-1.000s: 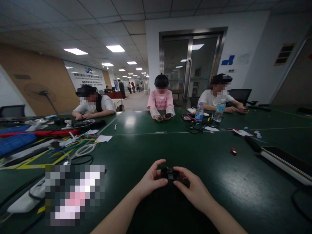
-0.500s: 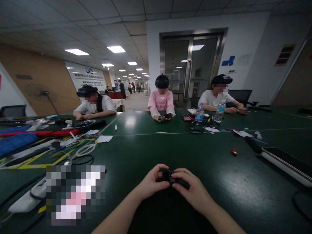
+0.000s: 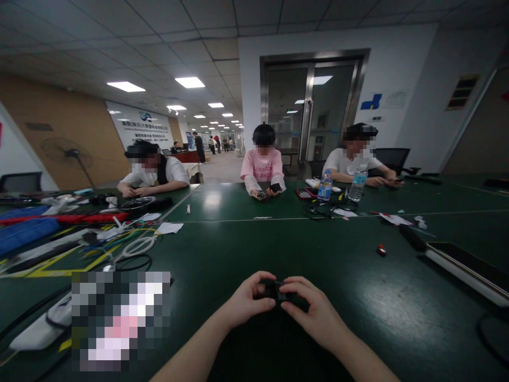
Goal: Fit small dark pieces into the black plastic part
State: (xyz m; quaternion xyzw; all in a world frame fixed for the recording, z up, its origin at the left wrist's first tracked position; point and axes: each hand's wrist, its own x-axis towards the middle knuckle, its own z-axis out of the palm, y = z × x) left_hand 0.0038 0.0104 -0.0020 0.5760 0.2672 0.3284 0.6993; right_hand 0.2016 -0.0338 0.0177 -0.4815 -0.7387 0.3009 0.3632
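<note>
Now holding a small black object (image 3: 280, 291) out in front, over the near part of the dark green table (image 3: 222, 244), between the left hand (image 3: 247, 301) and the right hand (image 3: 314, 306). Clamped on the object from both sides in a thumb-and-finger grip. Mostly hidden behind fingers, too dark to identify. Compared with one second ago, drawn closer together at the fingertips; compared with half a second ago, almost unchanged.

Small black part (image 3: 280, 292) got turned a bit, and the left hand (image 3: 245, 298) got curled in closer around it.
</note>
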